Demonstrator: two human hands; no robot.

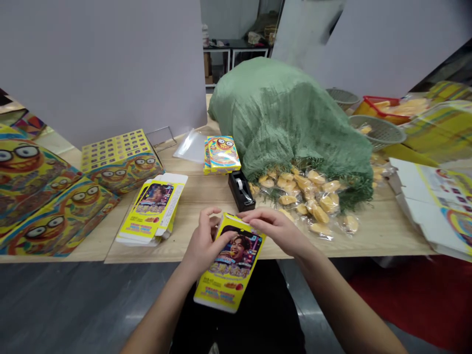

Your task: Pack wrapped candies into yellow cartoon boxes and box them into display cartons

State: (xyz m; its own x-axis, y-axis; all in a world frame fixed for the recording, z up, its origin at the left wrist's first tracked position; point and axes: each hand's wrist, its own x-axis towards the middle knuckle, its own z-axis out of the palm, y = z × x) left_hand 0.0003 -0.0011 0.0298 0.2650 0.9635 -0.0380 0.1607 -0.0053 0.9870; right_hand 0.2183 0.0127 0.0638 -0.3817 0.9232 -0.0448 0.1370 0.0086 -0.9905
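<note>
The yellow carton [230,275] is held off the near edge of the surface [368,231], over the person's lap, tilted with its printed face up. The left hand [202,241] is wrapped around its upper left side, which steadies it. The right hand [275,228] lies with its fingers across the top end by the flap; whether it pinches the flap or only presses on it I cannot tell from here.

Everything else sits within arm's reach. The black tape dispenser [240,189] is straight ahead, a stack of flat cartons [153,209] lies to the left, and wrapped snacks [309,196] spill from the green net sack [283,118]. The carton has a dark picture panel and lines of print on yellow, too small to read.
</note>
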